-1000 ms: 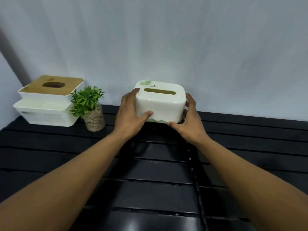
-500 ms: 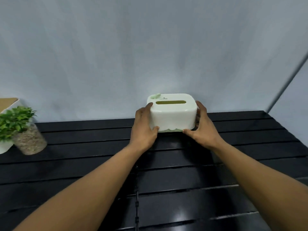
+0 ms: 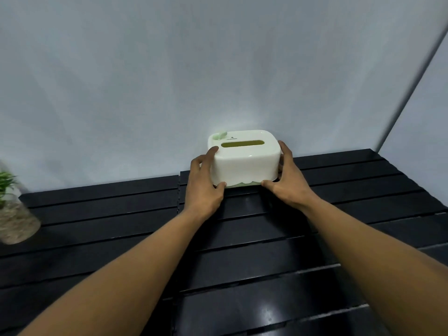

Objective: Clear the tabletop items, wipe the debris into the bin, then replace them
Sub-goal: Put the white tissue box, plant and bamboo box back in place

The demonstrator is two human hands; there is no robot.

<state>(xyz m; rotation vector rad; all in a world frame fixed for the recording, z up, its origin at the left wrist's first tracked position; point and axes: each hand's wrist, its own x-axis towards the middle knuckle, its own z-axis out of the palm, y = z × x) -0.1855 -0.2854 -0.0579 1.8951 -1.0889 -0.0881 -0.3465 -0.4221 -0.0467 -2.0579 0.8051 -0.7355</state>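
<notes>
- Head view: a white tissue box [image 3: 243, 158] with rounded corners stands upright at the back edge of the black slatted desk [image 3: 266, 263], right of the desk's middle and close against the pale wall [image 3: 169, 81] behind it.
- The box has a long slot in its top, a small pale green ornament at the top's back left corner, and a pale green scalloped base showing along its lower front edge.
- The left hand [image 3: 203, 187] is clamped on the box's left end: the thumb lies along the lower front corner and the fingers curl up the side to the top edge.
- The right hand [image 3: 289, 183] is clamped on the box's right end in the same way, thumb at the lower front corner, fingers wrapped round the side.
- Both bare forearms reach in from the near edge of the desk, spread apart with the box between the hands.
- Whether the box's base rests on the desk or is just off it cannot be told.
- A small potted plant [image 3: 13, 212] in a clear pebble-filled jar stands near the back left of the desk, blurred and cut by the frame edge, well apart from the box.
</notes>
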